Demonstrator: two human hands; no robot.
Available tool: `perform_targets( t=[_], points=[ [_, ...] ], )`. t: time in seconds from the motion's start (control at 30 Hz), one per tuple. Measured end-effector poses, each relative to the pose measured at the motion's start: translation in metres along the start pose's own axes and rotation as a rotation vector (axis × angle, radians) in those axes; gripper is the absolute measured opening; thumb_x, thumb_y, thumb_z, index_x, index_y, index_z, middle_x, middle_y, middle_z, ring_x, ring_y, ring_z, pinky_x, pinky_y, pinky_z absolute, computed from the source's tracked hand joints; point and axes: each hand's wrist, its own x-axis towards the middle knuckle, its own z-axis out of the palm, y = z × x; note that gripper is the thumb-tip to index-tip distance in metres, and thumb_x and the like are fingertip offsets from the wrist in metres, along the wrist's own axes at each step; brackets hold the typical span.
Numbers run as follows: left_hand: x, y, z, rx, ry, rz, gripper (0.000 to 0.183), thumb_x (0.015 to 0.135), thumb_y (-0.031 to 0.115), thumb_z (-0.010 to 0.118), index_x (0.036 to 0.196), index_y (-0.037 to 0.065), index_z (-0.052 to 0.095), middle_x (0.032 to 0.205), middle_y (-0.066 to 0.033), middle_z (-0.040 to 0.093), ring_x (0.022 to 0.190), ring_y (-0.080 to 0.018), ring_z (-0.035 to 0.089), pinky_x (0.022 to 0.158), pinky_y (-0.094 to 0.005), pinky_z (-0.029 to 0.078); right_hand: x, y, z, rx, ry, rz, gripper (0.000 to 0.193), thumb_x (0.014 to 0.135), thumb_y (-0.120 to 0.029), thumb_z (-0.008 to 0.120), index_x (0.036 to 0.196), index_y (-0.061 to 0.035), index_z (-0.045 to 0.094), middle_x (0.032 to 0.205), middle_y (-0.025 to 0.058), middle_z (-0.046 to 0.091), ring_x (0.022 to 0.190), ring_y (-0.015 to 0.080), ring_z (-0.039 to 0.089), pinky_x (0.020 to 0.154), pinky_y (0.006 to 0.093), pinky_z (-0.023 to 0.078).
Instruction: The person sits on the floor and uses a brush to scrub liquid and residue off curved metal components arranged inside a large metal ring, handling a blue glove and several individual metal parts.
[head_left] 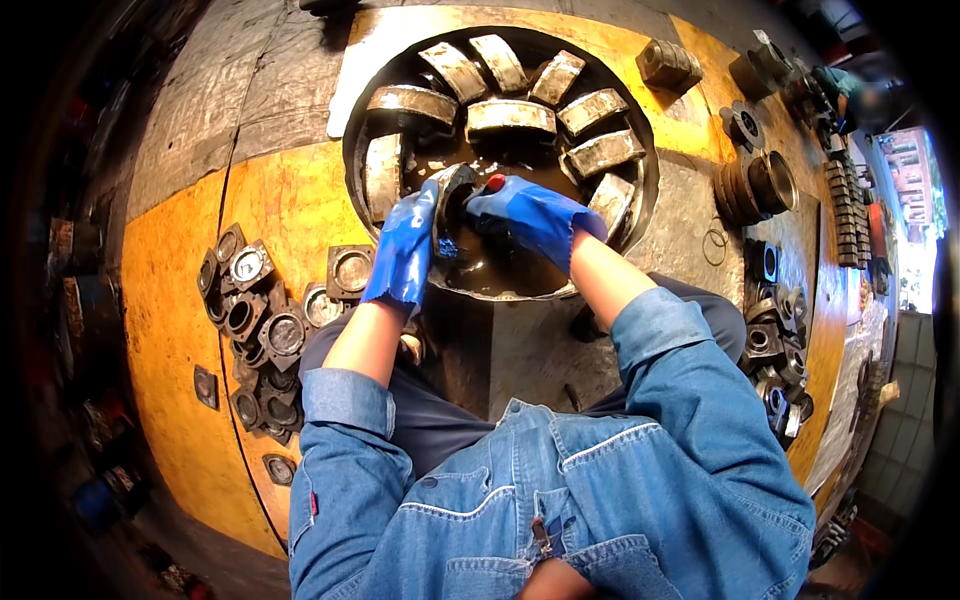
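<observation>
Both my hands wear wet blue rubber gloves over a round, dark-rimmed tub (351, 170) of murky brown liquid. My left hand (408, 240) is closed around a dark, curved metal part (455, 192), held upright above the liquid. On its right side, my right hand (525, 210) is closed with its fingertips inside or against the part's opening. A small red spot shows at those fingers; what they grip, if anything, I cannot make out. Thick curved metal blocks (510, 117) with worn pale faces stand around the tub's inner wall, one nearer the middle.
Dirty square metal flanges with round openings (284, 335) are heaped at my left on yellow boards (170, 290). More metal parts (762, 340) lie by my right knee. Ribbed rings (738, 195), a thin wire ring (714, 247) and a stacked block (668, 66) stand at the right.
</observation>
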Motion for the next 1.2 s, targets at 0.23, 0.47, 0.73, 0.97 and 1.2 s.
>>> perform_targets(
  t=[0.23, 0.47, 0.73, 0.97, 1.2],
  points=[
    [-0.006, -0.001, -0.003, -0.077, -0.028, -0.039, 0.064, 0.108, 0.049, 0.042, 0.12, -0.009, 0.066, 0.115, -0.0308, 0.07, 0.116, -0.0411, 0.064, 0.097, -0.0448, 0.046, -0.033, 0.003, 0.042, 0.775, 0.184, -0.086, 0.031, 0.102, -0.028, 0.058, 0.122, -0.0063, 0.068, 0.106, 0.0114, 0.074, 0.091, 0.0269, 0.073, 0.076, 0.0369, 0.062],
    [-0.001, -0.01, 0.002, -0.01, -0.029, 0.099, 0.051, 0.109, 0.037, 0.041, 0.127, -0.005, 0.063, 0.116, -0.0297, 0.069, 0.111, -0.0426, 0.065, 0.094, -0.0446, 0.048, 0.015, 0.063, 0.036, 2.079, 0.52, 0.506, 0.054, 0.102, -0.049, 0.047, 0.111, -0.0011, 0.068, 0.096, 0.0171, 0.075, 0.076, 0.0341, 0.072, 0.062, 0.0435, 0.061],
    [0.012, -0.022, 0.005, 0.043, -0.02, 0.09, 0.055, 0.106, 0.042, 0.049, 0.121, -0.008, 0.066, 0.107, -0.0198, 0.073, 0.099, -0.0283, 0.065, 0.09, -0.0382, 0.049, 0.025, 0.068, 0.048, 1.632, 0.344, 0.399, 0.045, 0.107, -0.037, 0.039, 0.12, -0.0042, 0.068, 0.104, 0.0184, 0.074, 0.085, 0.0355, 0.074, 0.062, 0.0426, 0.063],
    [0.003, -0.03, -0.004, 0.057, 0.011, 0.165, 0.042, 0.111, 0.03, 0.04, 0.118, -0.005, 0.062, 0.112, -0.033, 0.066, 0.108, -0.0473, 0.063, 0.09, -0.0483, 0.048, -0.005, 0.016, 0.024, 0.729, -0.028, 0.133, 0.033, 0.105, -0.028, 0.055, 0.125, -0.0056, 0.068, 0.112, 0.0109, 0.074, 0.092, 0.0251, 0.073, 0.078, 0.035, 0.06],
    [0.0, -0.001, 0.008, -0.195, -0.026, 0.049, 0.053, 0.108, 0.04, 0.045, 0.114, -0.009, 0.065, 0.112, -0.032, 0.068, 0.11, -0.0465, 0.063, 0.092, -0.046, 0.047, 0.023, 0.023, 0.007, -0.804, -0.194, -0.441, 0.027, 0.098, -0.029, 0.058, 0.116, -0.0153, 0.074, 0.104, 0.0131, 0.075, 0.099, 0.0337, 0.071, 0.088, 0.0422, 0.056]
  ],
)
